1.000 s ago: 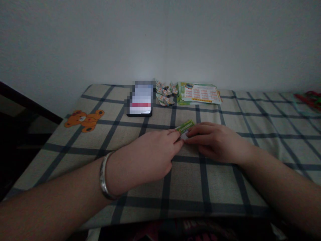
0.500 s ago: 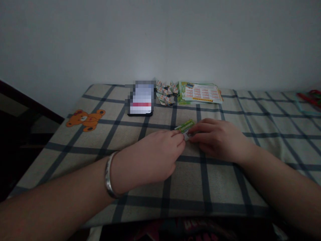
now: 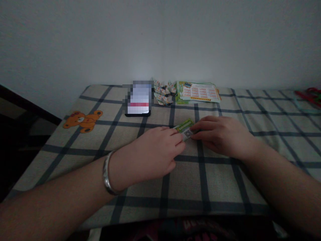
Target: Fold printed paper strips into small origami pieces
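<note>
Between my hands lies a small green and white printed paper piece (image 3: pixel 186 128), with a dark square code on its white part. My left hand (image 3: pixel 163 150), with a silver bangle at the wrist, has its fingers closed on the paper's left end. On the right end, my right hand (image 3: pixel 220 134) presses its fingertips, thumb and fingers close together. My left hand's curled fingers hide part of the paper. It rests on or just above the checked tablecloth (image 3: pixel 140 201); I cannot tell which.
Against the wall stand a lit phone (image 3: pixel 138 100), folded printed paper pieces (image 3: pixel 163 92) and a stack of printed sheets (image 3: pixel 199 92). An orange bear figure (image 3: pixel 82 121) lies at the left. Red cord-like things (image 3: pixel 311 97) are at the far right edge.
My fingers have shifted slightly on the paper, so more of its square code shows. The whole view has moved a little, and both hands remain at the paper.
</note>
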Demonstrator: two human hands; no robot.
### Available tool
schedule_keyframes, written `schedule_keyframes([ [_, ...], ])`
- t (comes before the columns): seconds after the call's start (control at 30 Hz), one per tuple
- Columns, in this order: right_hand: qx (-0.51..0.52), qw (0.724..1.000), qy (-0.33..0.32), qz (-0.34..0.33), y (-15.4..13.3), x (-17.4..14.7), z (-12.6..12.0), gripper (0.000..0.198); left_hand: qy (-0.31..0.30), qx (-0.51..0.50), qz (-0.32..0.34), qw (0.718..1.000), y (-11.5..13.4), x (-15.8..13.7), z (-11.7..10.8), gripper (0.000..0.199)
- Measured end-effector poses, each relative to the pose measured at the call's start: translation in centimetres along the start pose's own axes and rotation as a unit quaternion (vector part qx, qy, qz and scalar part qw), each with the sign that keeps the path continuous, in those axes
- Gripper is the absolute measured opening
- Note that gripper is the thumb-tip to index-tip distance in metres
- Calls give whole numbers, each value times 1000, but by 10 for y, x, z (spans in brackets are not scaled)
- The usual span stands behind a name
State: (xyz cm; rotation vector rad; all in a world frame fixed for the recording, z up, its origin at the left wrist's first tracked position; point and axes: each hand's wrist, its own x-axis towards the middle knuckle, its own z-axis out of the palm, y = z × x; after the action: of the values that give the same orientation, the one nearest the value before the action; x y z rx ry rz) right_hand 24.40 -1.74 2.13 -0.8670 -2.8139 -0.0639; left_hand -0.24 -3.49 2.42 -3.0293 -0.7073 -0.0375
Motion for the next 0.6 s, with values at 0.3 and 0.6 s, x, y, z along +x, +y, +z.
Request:
schedule_keyframes([
  [0.3, 16, 997, 43, 68, -3, 7, 12, 21, 26, -20, -1, 999, -5, 1, 3, 17],
  [0.6, 48, 982, 85, 164, 3, 14, 46, 64, 34, -16, 6, 999, -6, 1, 5, 18],
])
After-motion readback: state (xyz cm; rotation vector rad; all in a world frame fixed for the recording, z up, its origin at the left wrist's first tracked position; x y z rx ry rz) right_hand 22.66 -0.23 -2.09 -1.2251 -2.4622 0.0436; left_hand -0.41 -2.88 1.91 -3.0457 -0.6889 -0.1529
